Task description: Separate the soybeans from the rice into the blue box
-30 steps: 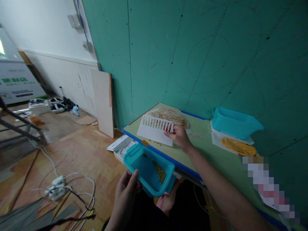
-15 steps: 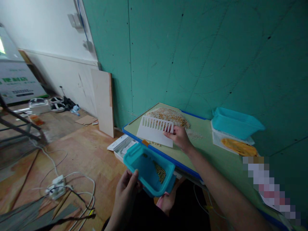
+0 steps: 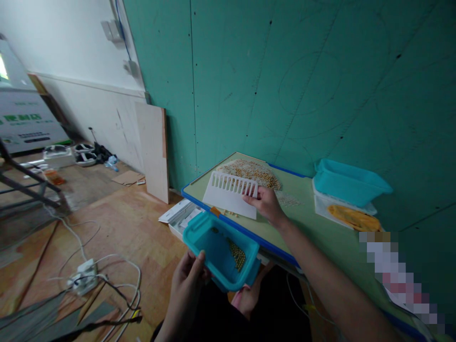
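My left hand (image 3: 188, 278) grips the near corner of a teal plastic bin (image 3: 221, 249), held just below the blue front edge of the green table (image 3: 313, 232); a small heap of yellowish beans lies inside it. My right hand (image 3: 265, 203) holds the right side of a white slotted scraper board (image 3: 230, 195) that stands tilted on the table. A few loose beans lie on the table by the board's lower edge. Behind it a spread pile of beans and grains (image 3: 249, 171) covers the far left of the table.
A second teal bin (image 3: 347, 183) rests on a white tray (image 3: 322, 206) holding something yellow at the table's right. A teal wall rises behind. On the wooden floor to the left lie a power strip with cables (image 3: 85, 280), a leaning board (image 3: 153, 152) and clutter.
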### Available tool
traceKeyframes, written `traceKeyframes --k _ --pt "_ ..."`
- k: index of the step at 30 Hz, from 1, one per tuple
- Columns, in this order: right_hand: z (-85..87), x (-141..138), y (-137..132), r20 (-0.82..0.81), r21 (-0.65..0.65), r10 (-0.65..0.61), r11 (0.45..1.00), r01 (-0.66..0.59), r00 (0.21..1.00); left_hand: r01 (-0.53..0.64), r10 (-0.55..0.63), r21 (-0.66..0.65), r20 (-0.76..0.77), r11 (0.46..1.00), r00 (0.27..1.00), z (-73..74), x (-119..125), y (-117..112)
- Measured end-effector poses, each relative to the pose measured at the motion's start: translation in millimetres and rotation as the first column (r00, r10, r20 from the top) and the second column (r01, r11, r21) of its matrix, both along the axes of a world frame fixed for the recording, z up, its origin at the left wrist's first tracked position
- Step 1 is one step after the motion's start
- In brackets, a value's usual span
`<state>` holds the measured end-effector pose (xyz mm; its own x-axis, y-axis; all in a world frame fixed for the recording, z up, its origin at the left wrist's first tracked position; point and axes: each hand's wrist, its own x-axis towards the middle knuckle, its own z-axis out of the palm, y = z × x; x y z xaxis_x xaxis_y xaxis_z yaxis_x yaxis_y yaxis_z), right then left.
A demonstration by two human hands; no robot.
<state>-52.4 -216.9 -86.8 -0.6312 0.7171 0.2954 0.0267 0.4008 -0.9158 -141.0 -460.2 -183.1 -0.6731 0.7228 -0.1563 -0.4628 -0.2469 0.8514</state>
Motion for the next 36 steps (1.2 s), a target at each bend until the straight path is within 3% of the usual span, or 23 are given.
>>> traceKeyframes --k 10,22,36 --pt "-2.7 0 -3 -0.024 -0.043 0.014 0.999 -0.015 1.0 0.013 -0.013 -0.002 -0.007 1.0 1.0 -4.2 0 1" --pt "-4.2 -4 -11 -0.087 -0.127 -0.053 0.991 0.042 0.995 0.001 -0.001 0.002 0.019 1.0 1.0 -2.9 1 2" --pt "-3.4 -4 -18 -0.092 -0.12 -0.046 0.992 0.035 0.995 0.015 -0.015 -0.001 -0.013 1.0 1.0 -4.6 1 0"
